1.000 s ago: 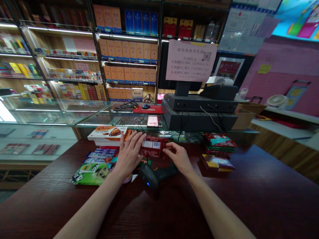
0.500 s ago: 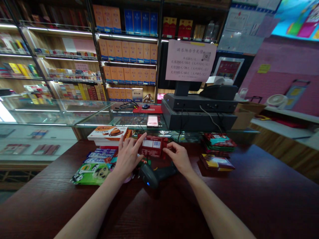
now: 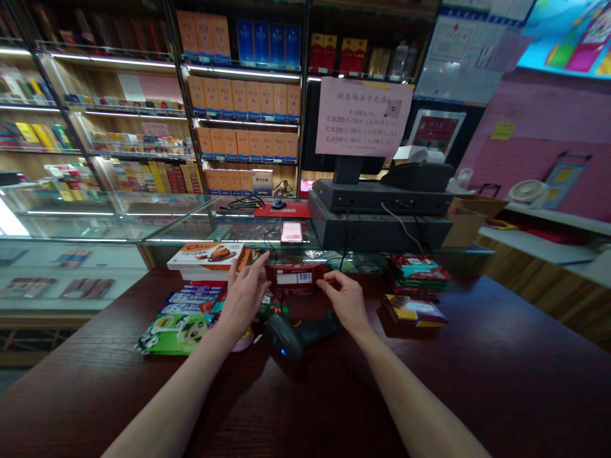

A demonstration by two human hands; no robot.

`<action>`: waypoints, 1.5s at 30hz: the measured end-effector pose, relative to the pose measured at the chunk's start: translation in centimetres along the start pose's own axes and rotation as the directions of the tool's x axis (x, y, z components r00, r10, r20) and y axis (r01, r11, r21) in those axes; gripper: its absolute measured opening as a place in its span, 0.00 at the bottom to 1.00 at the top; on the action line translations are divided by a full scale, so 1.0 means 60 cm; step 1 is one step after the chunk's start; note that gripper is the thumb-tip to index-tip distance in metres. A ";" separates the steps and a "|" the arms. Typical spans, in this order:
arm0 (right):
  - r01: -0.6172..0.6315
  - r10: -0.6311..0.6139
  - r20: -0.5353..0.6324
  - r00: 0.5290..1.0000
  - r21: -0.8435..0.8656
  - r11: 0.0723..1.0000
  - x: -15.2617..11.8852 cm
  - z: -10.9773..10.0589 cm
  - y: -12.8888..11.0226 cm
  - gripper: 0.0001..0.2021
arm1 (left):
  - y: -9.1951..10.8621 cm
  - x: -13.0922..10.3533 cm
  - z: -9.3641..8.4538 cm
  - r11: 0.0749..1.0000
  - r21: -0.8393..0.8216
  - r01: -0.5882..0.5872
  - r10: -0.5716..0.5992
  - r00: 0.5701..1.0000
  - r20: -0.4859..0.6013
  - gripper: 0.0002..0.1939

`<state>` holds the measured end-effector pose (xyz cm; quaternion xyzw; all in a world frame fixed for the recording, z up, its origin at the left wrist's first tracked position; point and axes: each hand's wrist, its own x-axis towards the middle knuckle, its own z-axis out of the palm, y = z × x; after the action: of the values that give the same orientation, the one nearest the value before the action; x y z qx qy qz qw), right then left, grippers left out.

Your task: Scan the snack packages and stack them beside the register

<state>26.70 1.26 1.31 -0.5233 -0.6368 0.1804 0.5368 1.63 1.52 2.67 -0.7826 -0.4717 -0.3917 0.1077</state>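
A dark red snack packet [image 3: 296, 280] with a white panel and barcode faces me between my hands. The thumb and fingertips of my right hand [image 3: 344, 299] are closed on its right end. My left hand [image 3: 244, 289] is at its left end, fingers spread and the index finger stretched out; whether it touches the packet is unclear. Just below, a black barcode scanner [image 3: 296, 334] with a blue light lies on the dark wooden counter [image 3: 305, 407]. Green and red packets [image 3: 272, 306] lie partly hidden behind my left hand.
On the left are a white-and-orange Dove box [image 3: 207, 254] and a green panda packet [image 3: 179, 334]. Right of my hands lie stacked red-green packets [image 3: 419, 273] and yellow-brown packets [image 3: 414, 312]. A cash register [image 3: 382, 216] stands behind on the glass case.
The red packet has shifted slightly right and its visible face looks shorter. My left hand's fingers have drawn back left from over it; my right hand stays at its right end.
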 end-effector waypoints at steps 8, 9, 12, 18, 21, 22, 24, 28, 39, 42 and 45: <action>0.150 -0.153 -0.058 0.987 -0.043 0.988 0.002 -0.002 0.003 0.10 | -0.004 0.000 -0.003 0.999 -0.032 0.001 -0.005 0.992 -0.130 0.09; 0.176 -0.178 -0.058 0.982 -0.036 0.984 0.002 -0.003 0.002 0.09 | -0.006 0.000 -0.004 1.000 -0.020 -0.009 0.006 0.990 -0.141 0.06; 0.199 -0.200 -0.023 0.980 -0.019 0.980 0.002 -0.006 0.003 0.07 | -0.009 -0.001 -0.004 0.999 -0.014 -0.031 0.028 0.987 -0.160 0.05; 0.109 -0.111 0.079 0.991 0.038 0.993 -0.003 -0.010 0.004 0.08 | -0.011 -0.002 -0.009 0.998 -0.028 -0.064 0.058 0.985 -0.165 0.09; 0.135 -0.137 0.105 0.985 0.026 0.990 -0.004 -0.010 0.006 0.08 | -0.011 -0.002 -0.012 0.996 -0.020 -0.089 0.085 0.982 -0.171 0.10; 0.147 -0.147 0.106 0.984 0.004 0.989 -0.003 -0.010 0.007 0.08 | -0.011 -0.002 -0.012 0.995 -0.018 -0.095 0.091 0.981 -0.171 0.10; 0.172 -0.166 0.105 0.981 -0.059 0.983 -0.003 -0.010 0.009 0.09 | -0.011 -0.002 -0.013 0.994 -0.017 -0.104 0.100 0.980 -0.172 0.10; 0.224 -0.210 0.105 0.972 -0.157 0.962 -0.003 -0.013 0.008 0.09 | -0.012 -0.002 -0.015 0.993 -0.012 -0.121 0.118 0.979 -0.165 0.09; 0.302 -0.261 0.201 0.944 -0.213 0.929 -0.001 -0.031 -0.019 0.09 | -0.024 -0.002 -0.006 0.994 0.038 -0.106 0.109 0.987 -0.115 0.09; 0.350 -0.287 0.266 0.920 -0.235 0.907 0.001 -0.037 -0.017 0.14 | -0.027 -0.002 -0.004 0.995 0.039 -0.094 0.097 0.990 -0.101 0.09; 0.396 -0.300 0.327 0.896 -0.286 0.872 0.002 -0.037 -0.010 0.24 | -0.031 -0.004 -0.002 0.996 0.037 -0.082 0.085 0.993 -0.077 0.09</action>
<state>28.39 0.42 2.64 -0.4549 -0.8105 0.0354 0.3675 0.00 2.29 2.24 -0.7837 -0.4405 -0.4094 0.1557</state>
